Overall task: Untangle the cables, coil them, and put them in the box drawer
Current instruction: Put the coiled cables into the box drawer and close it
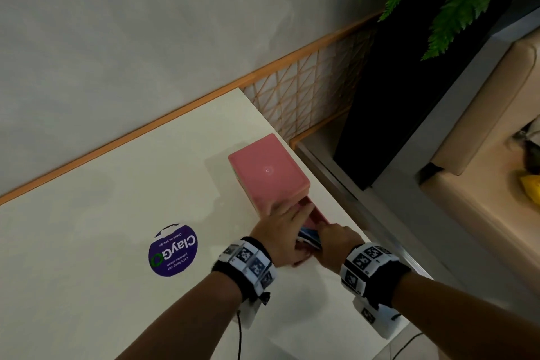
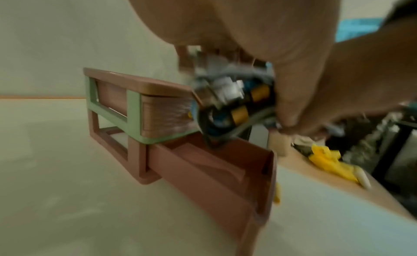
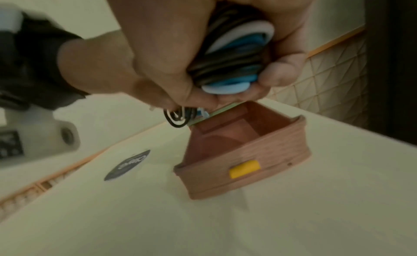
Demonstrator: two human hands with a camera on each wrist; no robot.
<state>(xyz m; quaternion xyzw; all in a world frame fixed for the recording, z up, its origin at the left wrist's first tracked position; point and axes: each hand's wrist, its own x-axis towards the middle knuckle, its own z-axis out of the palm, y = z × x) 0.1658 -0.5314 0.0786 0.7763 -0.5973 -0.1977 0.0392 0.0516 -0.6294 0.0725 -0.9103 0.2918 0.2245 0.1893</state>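
A pink box [image 1: 268, 172] with a green middle frame [image 2: 134, 117] stands near the table's right edge. Its bottom drawer [image 3: 243, 149], with a yellow handle [image 3: 244, 168], is pulled out toward me and looks empty. My right hand [image 1: 327, 232] grips a coiled bundle of black, white and blue cables [image 3: 234, 60] just above the drawer's back end. My left hand [image 1: 287, 223] meets it from the left and holds the same bundle [image 2: 234, 101]. In the head view both hands hide most of the drawer.
The white table [image 1: 117, 242] carries a round purple sticker [image 1: 173, 251] left of my hands. The table's right edge runs close beside the drawer. Beyond it are an orange lattice panel [image 1: 306, 90], a black planter [image 1: 409, 82] and a beige seat with something yellow [image 1: 530, 187].
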